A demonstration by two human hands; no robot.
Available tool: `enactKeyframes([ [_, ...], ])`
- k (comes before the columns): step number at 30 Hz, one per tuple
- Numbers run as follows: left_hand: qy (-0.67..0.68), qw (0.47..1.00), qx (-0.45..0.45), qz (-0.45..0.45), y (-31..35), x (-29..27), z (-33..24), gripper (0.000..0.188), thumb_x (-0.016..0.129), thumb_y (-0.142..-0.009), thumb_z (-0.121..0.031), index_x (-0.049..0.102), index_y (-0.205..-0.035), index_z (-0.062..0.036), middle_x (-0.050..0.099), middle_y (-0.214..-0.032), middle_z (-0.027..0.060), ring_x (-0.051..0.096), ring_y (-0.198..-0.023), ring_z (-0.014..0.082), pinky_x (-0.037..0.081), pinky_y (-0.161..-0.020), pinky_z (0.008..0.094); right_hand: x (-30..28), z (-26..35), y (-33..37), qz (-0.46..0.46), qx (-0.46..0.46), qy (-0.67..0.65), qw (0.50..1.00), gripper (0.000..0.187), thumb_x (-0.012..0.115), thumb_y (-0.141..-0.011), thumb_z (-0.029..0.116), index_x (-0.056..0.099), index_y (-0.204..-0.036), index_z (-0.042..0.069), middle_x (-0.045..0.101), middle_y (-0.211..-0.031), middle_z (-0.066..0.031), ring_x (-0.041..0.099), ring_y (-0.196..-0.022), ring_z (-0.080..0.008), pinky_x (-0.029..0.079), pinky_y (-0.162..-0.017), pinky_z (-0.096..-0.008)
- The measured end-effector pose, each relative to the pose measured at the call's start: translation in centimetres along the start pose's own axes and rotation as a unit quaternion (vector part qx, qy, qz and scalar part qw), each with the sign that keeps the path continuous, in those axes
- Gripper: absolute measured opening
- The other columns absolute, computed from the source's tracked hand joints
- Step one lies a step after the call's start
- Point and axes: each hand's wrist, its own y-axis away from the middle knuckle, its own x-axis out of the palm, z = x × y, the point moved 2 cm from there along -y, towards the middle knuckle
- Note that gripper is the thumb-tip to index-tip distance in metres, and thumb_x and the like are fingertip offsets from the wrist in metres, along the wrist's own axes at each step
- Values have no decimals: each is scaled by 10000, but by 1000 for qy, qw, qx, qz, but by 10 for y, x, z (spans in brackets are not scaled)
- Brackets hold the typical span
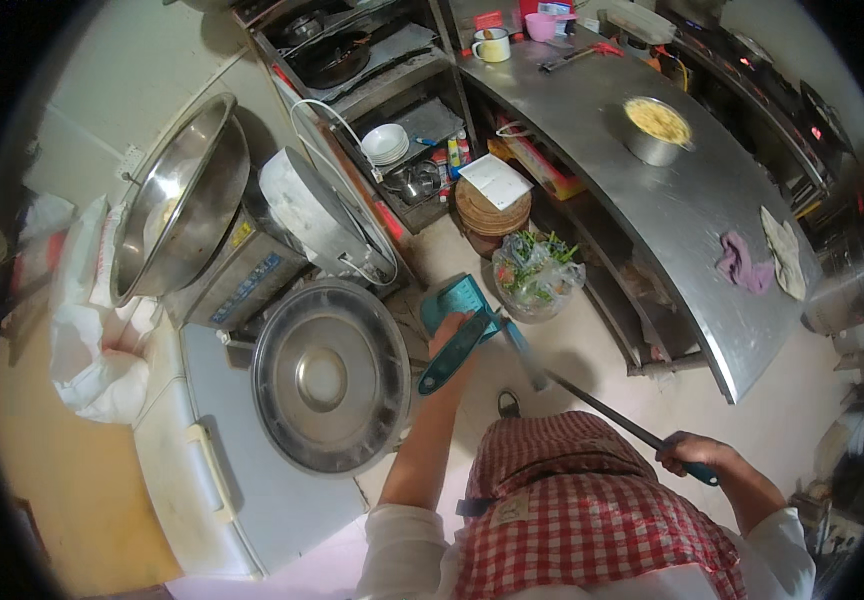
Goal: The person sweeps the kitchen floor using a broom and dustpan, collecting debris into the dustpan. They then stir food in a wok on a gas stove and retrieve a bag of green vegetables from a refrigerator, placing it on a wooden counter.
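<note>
My left hand [446, 336] is closed round the teal handle of a dustpan [459, 292], whose pan is tilted above the floor near a stack of round wooden boards. In my right hand [700, 452] is the grip end of a broom [600, 404] with a dark stick. The broom's bluish head, smeared by motion, is low beside the dustpan. Just beyond it, a clear plastic bag of green vegetables [538, 272] sits on the floor.
A steel counter [592, 110] curves along the right, bearing a pot of yellow food [657, 130] and cloths [745, 262]. To the left are a white chest freezer [282, 510], a large round metal lid [322, 380] and a steel basin [177, 200]. Shelves [372, 80] stand ahead.
</note>
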Motion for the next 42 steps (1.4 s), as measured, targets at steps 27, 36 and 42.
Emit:
enactKeyframes([
  [27,458,844,-122,252,-228,100,152,112,525,-900,-219,502,-865,-116,493,-794,2,507,-681,129,442,-590,313,6,391,-146,157,0,-354,922,129,447,-904,125,450,-792,63,475,-680,-16,469,-559,-92,414,-473,-207],
  [36,362,878,-176,260,-309,115,243,430,368,-925,-385,501,-1145,-40,594,-1056,68,569,-903,205,425,-799,327,41,499,-154,218,-12,-487,845,162,496,-893,164,472,-840,13,537,-720,-60,536,-620,-142,486,-549,-246],
  [42,421,809,-277,302,-401,63,194,303,418,-914,-334,592,-975,-94,581,-814,1,552,-713,111,439,-626,290,62,585,-208,118,-31,-572,811,178,538,-877,155,435,-869,10,535,-735,-84,548,-631,-145,511,-538,-255],
])
